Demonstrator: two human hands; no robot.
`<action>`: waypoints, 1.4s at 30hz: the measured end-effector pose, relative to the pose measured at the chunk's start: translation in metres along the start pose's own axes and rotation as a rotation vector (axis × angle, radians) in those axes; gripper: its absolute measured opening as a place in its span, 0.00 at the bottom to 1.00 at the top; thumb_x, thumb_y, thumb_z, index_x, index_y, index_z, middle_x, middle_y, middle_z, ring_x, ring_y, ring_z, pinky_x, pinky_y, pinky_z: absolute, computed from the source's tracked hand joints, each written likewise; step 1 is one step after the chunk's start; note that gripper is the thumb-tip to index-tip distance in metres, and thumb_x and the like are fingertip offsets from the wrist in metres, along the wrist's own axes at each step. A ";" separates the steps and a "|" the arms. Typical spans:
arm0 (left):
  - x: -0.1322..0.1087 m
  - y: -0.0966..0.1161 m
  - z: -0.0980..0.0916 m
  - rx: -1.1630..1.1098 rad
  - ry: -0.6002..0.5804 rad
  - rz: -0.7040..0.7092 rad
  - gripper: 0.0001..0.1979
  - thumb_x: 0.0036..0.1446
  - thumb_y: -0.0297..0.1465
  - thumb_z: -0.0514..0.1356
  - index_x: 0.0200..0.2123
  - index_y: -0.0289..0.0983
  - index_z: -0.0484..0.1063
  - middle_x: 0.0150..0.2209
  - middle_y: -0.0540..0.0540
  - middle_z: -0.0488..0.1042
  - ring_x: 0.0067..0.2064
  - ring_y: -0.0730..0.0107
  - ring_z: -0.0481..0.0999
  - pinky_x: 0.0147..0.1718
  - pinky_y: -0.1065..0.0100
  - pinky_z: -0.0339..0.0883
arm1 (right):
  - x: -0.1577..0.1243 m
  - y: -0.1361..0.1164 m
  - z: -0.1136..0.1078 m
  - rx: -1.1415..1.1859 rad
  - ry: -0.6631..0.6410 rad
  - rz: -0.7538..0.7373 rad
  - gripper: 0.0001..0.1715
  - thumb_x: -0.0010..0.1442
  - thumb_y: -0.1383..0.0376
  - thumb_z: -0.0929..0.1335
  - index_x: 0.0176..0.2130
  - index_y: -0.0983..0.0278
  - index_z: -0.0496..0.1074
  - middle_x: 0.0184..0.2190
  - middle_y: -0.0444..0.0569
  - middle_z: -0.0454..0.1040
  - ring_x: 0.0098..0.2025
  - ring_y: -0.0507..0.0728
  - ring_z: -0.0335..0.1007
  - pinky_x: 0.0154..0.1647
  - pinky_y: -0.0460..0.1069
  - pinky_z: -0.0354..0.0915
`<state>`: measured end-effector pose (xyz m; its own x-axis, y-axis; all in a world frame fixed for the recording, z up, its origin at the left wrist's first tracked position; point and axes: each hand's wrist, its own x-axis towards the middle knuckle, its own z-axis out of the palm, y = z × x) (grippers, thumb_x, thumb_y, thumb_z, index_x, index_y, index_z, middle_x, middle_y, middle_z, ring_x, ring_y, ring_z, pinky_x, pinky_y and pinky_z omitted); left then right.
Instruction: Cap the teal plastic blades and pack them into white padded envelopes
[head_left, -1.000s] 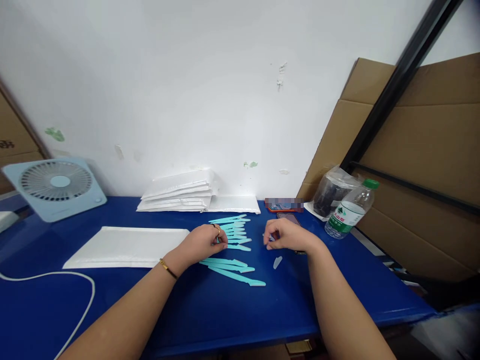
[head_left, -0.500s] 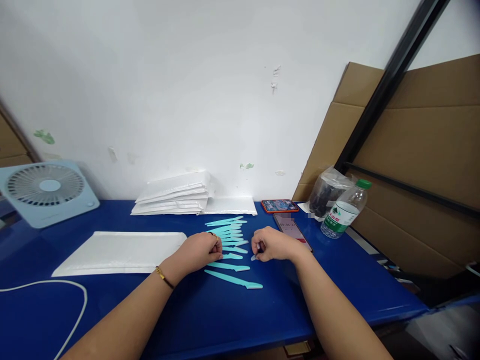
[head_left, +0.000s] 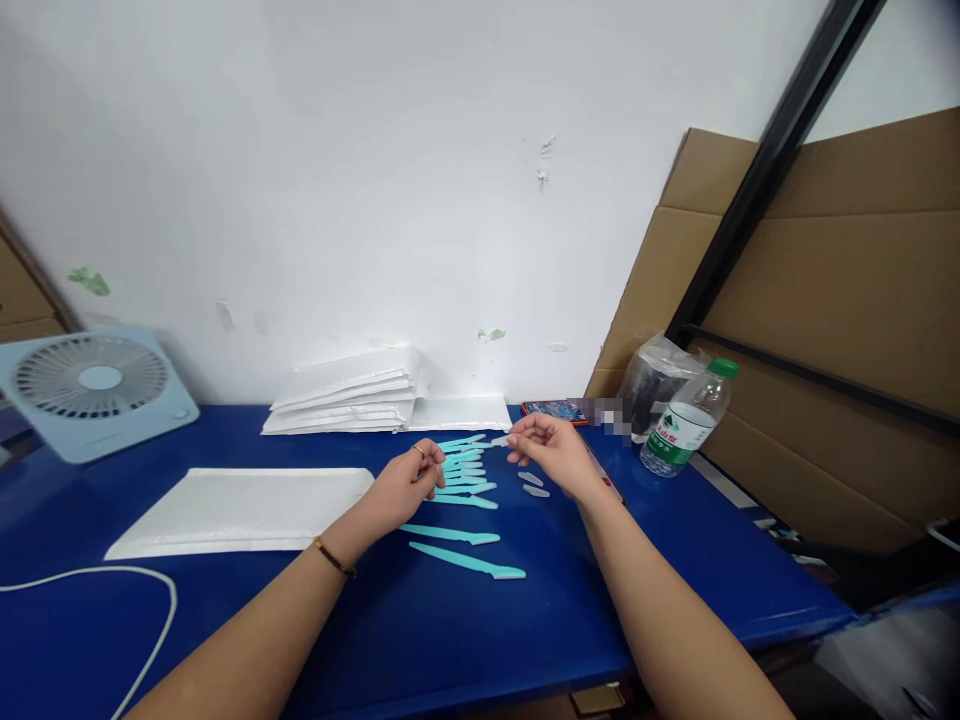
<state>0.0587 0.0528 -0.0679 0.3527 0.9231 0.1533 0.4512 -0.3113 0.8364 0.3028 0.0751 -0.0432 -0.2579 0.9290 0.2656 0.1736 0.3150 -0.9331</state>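
Several slim turquoise razors (head_left: 463, 470) lie in a row on the blue table (head_left: 420, 620), with two more (head_left: 469, 560) nearer me. My left hand (head_left: 405, 485) rests by the row's left side, fingers curled, pinching one razor's handle. My right hand (head_left: 546, 452) is lifted just right of the row, its fingers pinching a small clear cap (head_left: 501, 441). Two clear caps (head_left: 534, 485) lie on the table below that hand.
A flat white padded mailer (head_left: 240, 510) lies to the left, a stack of mailers (head_left: 352, 400) against the wall. A small blue fan (head_left: 94, 390) stands far left, a white cable (head_left: 90, 580) in front. Phones (head_left: 559, 410), a water bottle (head_left: 686, 420), a bagged dark object (head_left: 652, 385) and cardboard (head_left: 825, 330) are at right.
My right hand has risen off the table and moved back toward the wall with a clear cap. Two caps now lie where it was. My left hand has shifted slightly back.
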 end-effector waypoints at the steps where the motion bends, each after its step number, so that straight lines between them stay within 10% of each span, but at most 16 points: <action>1: 0.000 -0.001 0.001 -0.015 0.003 0.002 0.07 0.56 0.35 0.48 0.36 0.39 0.58 0.27 0.52 0.71 0.25 0.75 0.68 0.27 0.72 0.62 | 0.001 0.000 0.002 0.053 0.034 -0.001 0.15 0.50 0.57 0.69 0.32 0.66 0.66 0.23 0.45 0.71 0.26 0.53 0.72 0.24 0.45 0.64; 15: -0.002 0.002 0.004 0.018 -0.044 0.003 0.09 0.57 0.36 0.48 0.37 0.38 0.61 0.28 0.51 0.72 0.25 0.75 0.68 0.26 0.72 0.62 | -0.003 0.013 0.034 0.082 -0.152 0.016 0.18 0.47 0.55 0.71 0.31 0.66 0.68 0.23 0.46 0.73 0.27 0.54 0.73 0.28 0.47 0.67; 22: 0.002 -0.002 0.001 0.446 0.101 0.090 0.11 0.54 0.33 0.52 0.41 0.40 0.67 0.41 0.47 0.73 0.43 0.64 0.70 0.42 0.66 0.61 | 0.000 0.005 -0.006 -0.683 -0.040 -0.069 0.10 0.53 0.60 0.66 0.32 0.63 0.75 0.30 0.48 0.75 0.32 0.53 0.69 0.33 0.47 0.61; 28: -0.009 0.008 -0.004 0.510 -0.234 0.171 0.10 0.49 0.39 0.58 0.34 0.43 0.73 0.34 0.50 0.73 0.35 0.69 0.70 0.32 0.71 0.60 | 0.002 0.016 -0.027 -1.019 -0.162 0.194 0.05 0.45 0.63 0.70 0.26 0.62 0.75 0.28 0.48 0.75 0.30 0.54 0.68 0.26 0.45 0.56; 42: -0.007 0.015 -0.006 0.617 -0.047 0.128 0.07 0.56 0.29 0.49 0.30 0.39 0.66 0.29 0.50 0.72 0.30 0.71 0.68 0.29 0.72 0.55 | -0.005 0.004 -0.011 -0.417 -0.403 0.094 0.13 0.52 0.62 0.66 0.36 0.67 0.74 0.22 0.46 0.70 0.22 0.49 0.64 0.22 0.42 0.57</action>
<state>0.0576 0.0431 -0.0532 0.4649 0.8631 0.1971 0.7876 -0.5049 0.3533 0.3150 0.0735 -0.0456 -0.5505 0.8348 -0.0030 0.5514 0.3609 -0.7522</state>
